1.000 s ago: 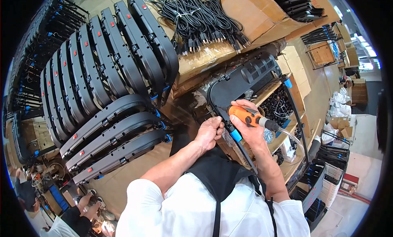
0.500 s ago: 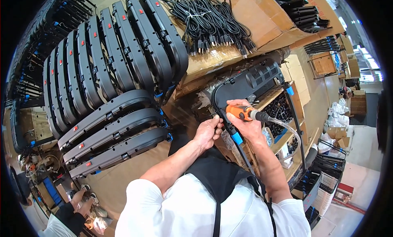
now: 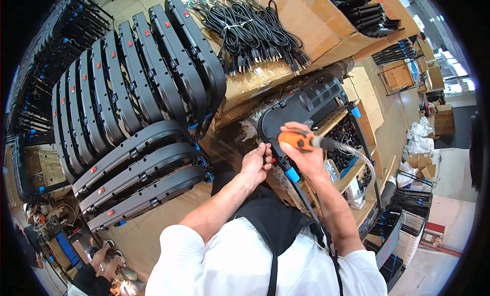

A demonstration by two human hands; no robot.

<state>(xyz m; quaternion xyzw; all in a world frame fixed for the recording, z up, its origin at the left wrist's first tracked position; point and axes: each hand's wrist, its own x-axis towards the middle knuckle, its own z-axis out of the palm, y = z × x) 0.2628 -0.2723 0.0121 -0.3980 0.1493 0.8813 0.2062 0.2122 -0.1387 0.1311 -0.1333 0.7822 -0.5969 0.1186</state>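
My right hand point(image 3: 310, 162) is wrapped round an orange power screwdriver point(image 3: 296, 140), whose dark end joins a clear hose point(image 3: 363, 160). The tool is smeared by motion and its tip is hidden. It is over the curved end of a black plastic housing point(image 3: 278, 123) on a black tubular frame with blue clips point(image 3: 292, 174). Beside that curved end, my left hand point(image 3: 256, 166) is closed with thumb and forefinger pinched together. Whatever it may hold is too small to make out.
Several similar black housings with red switches point(image 3: 130, 86) stand in a row at left. Bundled black power cords point(image 3: 250, 33) lie on a carton beyond. A wooden shelf point(image 3: 339, 123) with small black parts is at right. Another person's legs point(image 3: 104, 263) show at lower left.
The whole view has shifted slightly left. My left fingertips have risen a little beside the housing's edge. My right hand still grips the screwdriver, which is now blurred.
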